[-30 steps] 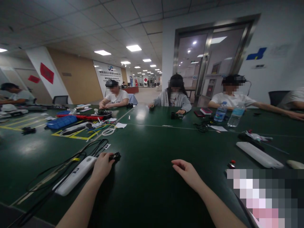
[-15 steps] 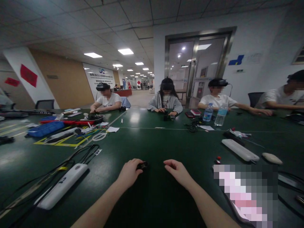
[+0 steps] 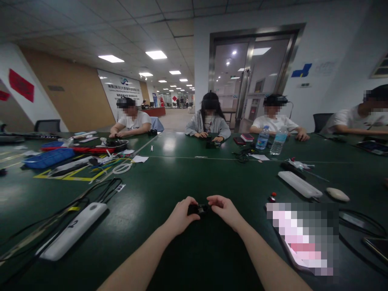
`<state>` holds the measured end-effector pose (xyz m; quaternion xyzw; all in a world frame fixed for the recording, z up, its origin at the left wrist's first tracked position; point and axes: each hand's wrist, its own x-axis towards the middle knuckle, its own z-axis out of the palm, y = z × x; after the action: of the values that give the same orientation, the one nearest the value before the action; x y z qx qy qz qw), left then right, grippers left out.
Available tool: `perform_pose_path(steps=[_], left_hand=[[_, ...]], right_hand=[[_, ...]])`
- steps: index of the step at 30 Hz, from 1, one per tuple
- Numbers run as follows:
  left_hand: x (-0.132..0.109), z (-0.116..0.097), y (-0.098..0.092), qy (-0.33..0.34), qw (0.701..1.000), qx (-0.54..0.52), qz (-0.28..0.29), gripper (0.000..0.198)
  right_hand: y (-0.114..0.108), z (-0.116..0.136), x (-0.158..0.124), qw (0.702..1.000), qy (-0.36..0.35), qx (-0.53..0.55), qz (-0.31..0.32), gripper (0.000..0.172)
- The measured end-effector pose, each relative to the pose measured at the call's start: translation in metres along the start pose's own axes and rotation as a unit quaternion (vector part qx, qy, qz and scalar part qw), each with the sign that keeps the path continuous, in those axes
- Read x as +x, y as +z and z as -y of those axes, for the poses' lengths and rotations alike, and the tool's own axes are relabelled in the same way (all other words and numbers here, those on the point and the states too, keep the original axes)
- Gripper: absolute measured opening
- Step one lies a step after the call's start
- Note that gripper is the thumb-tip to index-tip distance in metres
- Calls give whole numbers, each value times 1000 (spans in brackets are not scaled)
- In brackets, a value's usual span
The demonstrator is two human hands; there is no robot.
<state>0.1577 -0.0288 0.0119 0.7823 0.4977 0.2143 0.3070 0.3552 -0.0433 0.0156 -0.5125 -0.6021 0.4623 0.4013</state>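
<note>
I see both of my hands meeting low in the middle of the view, over the dark green table top [image 3: 182,178]; my left hand [image 3: 181,216] is curled with its fingers closed around one end of a small black plastic part [image 3: 197,209], and my right hand [image 3: 224,210] comes in from the other side with its fingertips pinched on the opposite end; the part sits between the two hands, just above or perhaps resting on the table, and I cannot tell which, since it is small and dark against the dark surface.

To my left lies a long white power strip marked with a "2" [image 3: 71,236], with black cables [image 3: 45,220] running off along the table edge; further left and back there is a blue plastic tray [image 3: 48,157] beside a patch of yellow floor-tape lines [image 3: 68,176], and a coil of white cord [image 3: 121,168] near them.

To my right a second white power strip [image 3: 300,184] lies at an angle, with a pale oval computer mouse [image 3: 337,195] just beside its near end, and a small red-capped item [image 3: 272,197] near my right hand's side.

Across the table several people sit at work, their own hands on small dark objects; two clear plastic water bottles [image 3: 271,140] stand side by side near the person in the white shirt.
</note>
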Motion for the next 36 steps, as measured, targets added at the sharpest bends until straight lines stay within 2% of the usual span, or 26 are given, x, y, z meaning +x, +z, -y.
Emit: perform_pose_path(steps=[6, 12, 18, 32, 36], left_hand=[[3, 0, 2, 0, 1000, -26, 16, 38], [4, 3, 1, 8, 998, -46, 29, 40], [5, 6, 4, 6, 999, -35, 22, 39], [4, 5, 3, 16, 999, -44, 25, 34], [3, 5, 3, 9, 999, -44, 30, 35]], right_hand=[[2, 9, -9, 989, -35, -130, 59, 27], [10, 10, -10, 982, -39, -171, 66, 28], [10, 9, -8, 976, -63, -202, 61, 22], [15, 11, -10, 984, -27, -175, 22, 14], [11, 9, -6, 992, -15, -122, -1, 17]])
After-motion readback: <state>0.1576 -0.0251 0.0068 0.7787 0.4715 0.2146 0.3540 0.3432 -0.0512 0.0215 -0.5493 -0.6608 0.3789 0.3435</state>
